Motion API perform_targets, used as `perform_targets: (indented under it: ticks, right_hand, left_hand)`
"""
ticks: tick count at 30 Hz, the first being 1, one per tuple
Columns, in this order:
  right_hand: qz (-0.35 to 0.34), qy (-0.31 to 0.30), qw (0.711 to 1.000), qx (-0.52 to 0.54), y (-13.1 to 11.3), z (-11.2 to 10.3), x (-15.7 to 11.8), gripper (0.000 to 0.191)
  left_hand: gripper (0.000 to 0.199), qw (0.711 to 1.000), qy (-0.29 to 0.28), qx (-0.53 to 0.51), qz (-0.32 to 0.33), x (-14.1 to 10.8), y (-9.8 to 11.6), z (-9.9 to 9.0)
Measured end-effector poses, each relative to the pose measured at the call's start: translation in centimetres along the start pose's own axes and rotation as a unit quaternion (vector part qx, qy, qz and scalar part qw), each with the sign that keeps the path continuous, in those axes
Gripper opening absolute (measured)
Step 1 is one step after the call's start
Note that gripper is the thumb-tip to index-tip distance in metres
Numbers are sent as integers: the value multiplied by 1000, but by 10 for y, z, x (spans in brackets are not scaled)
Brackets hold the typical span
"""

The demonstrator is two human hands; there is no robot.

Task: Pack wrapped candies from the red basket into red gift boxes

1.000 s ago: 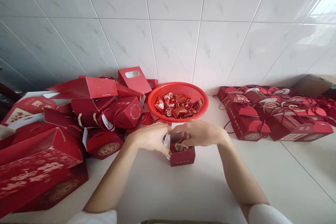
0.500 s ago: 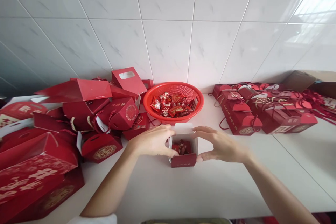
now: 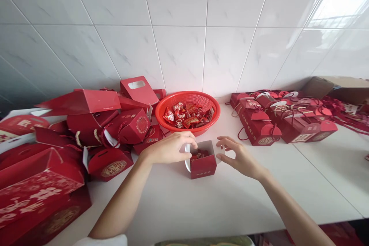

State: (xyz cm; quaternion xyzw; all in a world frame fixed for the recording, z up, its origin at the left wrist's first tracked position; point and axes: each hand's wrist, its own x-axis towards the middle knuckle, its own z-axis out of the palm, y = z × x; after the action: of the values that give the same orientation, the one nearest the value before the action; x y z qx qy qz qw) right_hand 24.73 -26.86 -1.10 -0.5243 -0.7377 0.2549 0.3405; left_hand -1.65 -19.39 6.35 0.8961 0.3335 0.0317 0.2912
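A small red gift box [image 3: 203,168] stands on the white tabletop in front of me, its top open and white side flaps spread outward. Red-wrapped sweets [image 3: 200,154] lie inside it. My left hand [image 3: 170,148] is at the left flap, with the thumb outside and curled fingers over the edge. On the opposite side, my right hand [image 3: 240,155] has its thumb and bent fingers around the right flap. Just behind the box sits a red plastic basket [image 3: 187,95] holding more wrapped sweets [image 3: 188,115].
Red gift boxes [image 3: 105,161] with cord handles are heaped on the left. Several closed red boxes [image 3: 259,125] stand in rows at the right, with a cardboard box [image 3: 331,84] and dark red ribbons [image 3: 331,103] beyond. A tiled wall [image 3: 178,57] runs along the back.
The white back flap that stood up has gone from sight. The box has turned slightly, and both side flaps now show spread out, with my hands shifted onto them.
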Motion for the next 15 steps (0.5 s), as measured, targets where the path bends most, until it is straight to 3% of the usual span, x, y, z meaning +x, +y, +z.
perform_targets:
  ticks: [3, 7, 11, 15]
  right_hand:
    - [-7, -13, 999, 30, 3, 3, 4, 36]
    - [-27, -36, 998, 33, 7, 8, 9, 54]
    - [-11, 2, 999, 35, 9, 18, 14, 52]
    - [0, 37, 996, 77, 12, 33, 16, 64]
  left_hand:
    - [26, 1000, -8, -12, -19, 0, 2, 0]
    - [43, 998, -30, -25, -55, 2, -2, 3]
    - [47, 997, -32, -27, -58, 5, -4, 6]
    - [59, 997, -56, -51, -33, 6, -4, 4]
